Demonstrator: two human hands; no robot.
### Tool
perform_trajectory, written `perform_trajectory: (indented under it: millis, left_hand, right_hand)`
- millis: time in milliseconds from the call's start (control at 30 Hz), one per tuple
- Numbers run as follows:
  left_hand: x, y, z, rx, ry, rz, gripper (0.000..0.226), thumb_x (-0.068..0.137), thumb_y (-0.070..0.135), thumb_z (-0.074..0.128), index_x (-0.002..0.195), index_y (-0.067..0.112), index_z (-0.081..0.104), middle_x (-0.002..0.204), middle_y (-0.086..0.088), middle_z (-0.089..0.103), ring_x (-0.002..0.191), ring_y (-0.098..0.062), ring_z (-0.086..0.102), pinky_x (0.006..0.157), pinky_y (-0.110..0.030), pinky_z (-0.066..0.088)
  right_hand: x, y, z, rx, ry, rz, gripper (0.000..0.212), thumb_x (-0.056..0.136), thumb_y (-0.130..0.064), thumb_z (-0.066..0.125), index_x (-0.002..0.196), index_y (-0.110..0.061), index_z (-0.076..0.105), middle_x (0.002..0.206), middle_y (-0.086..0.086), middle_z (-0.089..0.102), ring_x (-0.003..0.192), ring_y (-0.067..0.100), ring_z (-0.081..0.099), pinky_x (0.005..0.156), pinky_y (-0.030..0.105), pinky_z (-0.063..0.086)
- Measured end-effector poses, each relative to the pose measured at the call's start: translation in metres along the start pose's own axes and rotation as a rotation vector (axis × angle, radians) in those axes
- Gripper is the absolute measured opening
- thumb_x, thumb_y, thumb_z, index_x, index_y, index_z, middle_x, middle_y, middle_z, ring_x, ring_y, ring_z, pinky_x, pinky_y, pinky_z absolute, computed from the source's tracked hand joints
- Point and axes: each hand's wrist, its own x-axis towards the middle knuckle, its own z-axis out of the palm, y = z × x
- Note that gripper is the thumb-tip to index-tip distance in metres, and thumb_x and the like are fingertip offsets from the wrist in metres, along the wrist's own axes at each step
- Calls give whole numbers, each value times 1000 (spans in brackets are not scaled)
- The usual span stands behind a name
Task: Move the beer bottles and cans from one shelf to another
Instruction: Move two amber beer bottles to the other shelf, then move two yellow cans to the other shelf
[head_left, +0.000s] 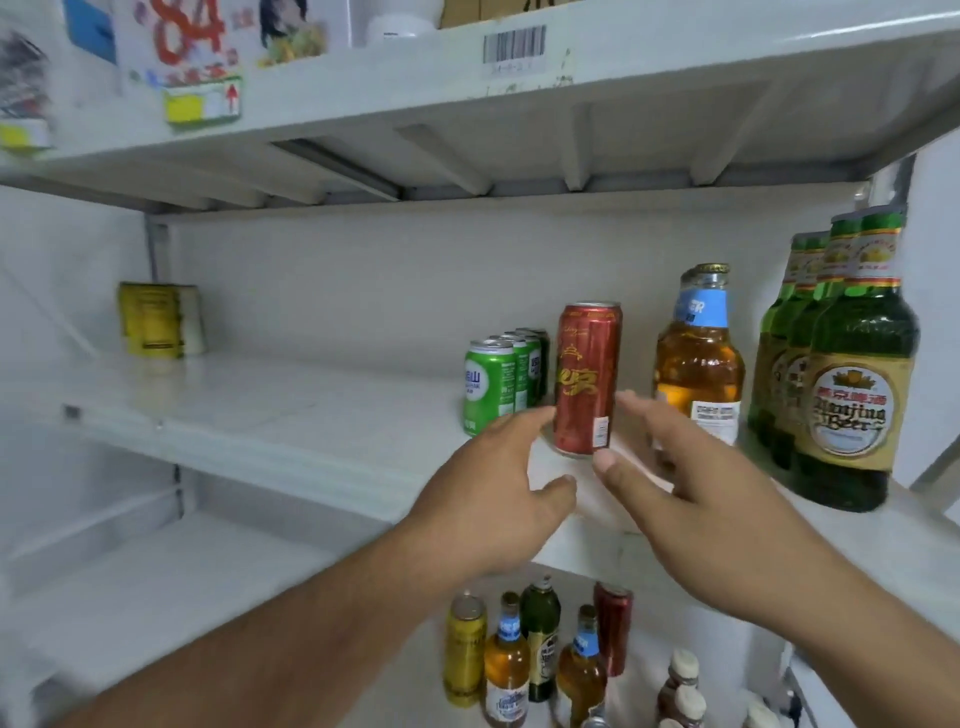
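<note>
Red can (587, 379) upright on middle shelf (270, 415) between green cans (491, 384) and amber bottle (698, 364); left hand (493, 499) and right hand (691, 499) flanking it, fingers spread, gripping nothing.

**Lighting even, edges soft and bent**

Bright, diffuse white light throughout; faint shadows under the upper shelf (519, 156). Wide-angle bending curves the shelf lines. Posters (192, 47) at top left are smeared; the green bottles (852, 364) carry glare.
</note>
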Motion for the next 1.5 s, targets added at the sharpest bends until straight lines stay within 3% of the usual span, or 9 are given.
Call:
perform_trajectory:
  millis: [133,300,500,767,900,1033,1267,1500]
  left_hand:
    - [-26,-44,-57,228,37,-82,71,96,46,59,159,37,26,164,17,27,148,-7,30,118,-25,30]
    - [-55,-105,-131,350,105,-232,74,98,49,56,161,32,23,168,14,21,153,-9,21,120,-26,23]
    - [-84,-181,-218,429,148,-345,77,96,52,56,162,31,21,168,13,21,153,-12,26,121,-32,29]
    - [-102,-275,-311,444,175,-415,81,94,55,57,162,29,21,167,7,27,147,-20,38,116,-40,38]
    - [-104,-307,-341,443,179,-428,80,96,53,56,163,28,20,167,7,27,147,-20,37,110,-32,41]
    - [-93,-339,-367,432,196,-451,80,96,54,56,163,28,20,168,5,25,150,-22,33,117,-37,36]
    - [-50,-380,-383,463,199,-462,83,94,59,55,162,30,20,168,3,26,149,-24,34,116,-40,37]
    - [8,-414,-387,525,189,-445,78,95,54,55,162,30,22,166,3,30,147,-24,38,114,-42,40]
  right_hand:
    - [20,-38,42,-59,-173,-107,69,96,-57,44,157,-33,22,162,-15,24,144,0,25,112,20,24]
    - [49,-98,96,-171,-325,-228,76,98,-61,39,160,-25,14,166,-7,14,151,8,13,116,20,13]
    - [79,-189,170,-233,-401,-293,78,98,-61,39,160,-21,15,166,-4,15,151,14,16,121,30,18]
    - [116,-304,265,-326,-465,-278,74,99,-58,40,156,-14,24,161,2,29,145,24,32,114,41,33]
    - [136,-341,302,-356,-476,-246,72,98,-59,42,154,-16,28,157,3,36,139,26,39,111,42,38]
    - [161,-364,332,-395,-462,-250,72,97,-61,41,153,-16,30,156,3,38,138,27,40,109,43,39]
    - [211,-363,371,-446,-440,-235,70,97,-60,41,149,-13,35,148,6,46,130,30,47,98,41,44]
    - [271,-349,409,-409,-400,-222,71,97,-61,42,149,-14,34,149,5,46,129,30,49,100,42,45]
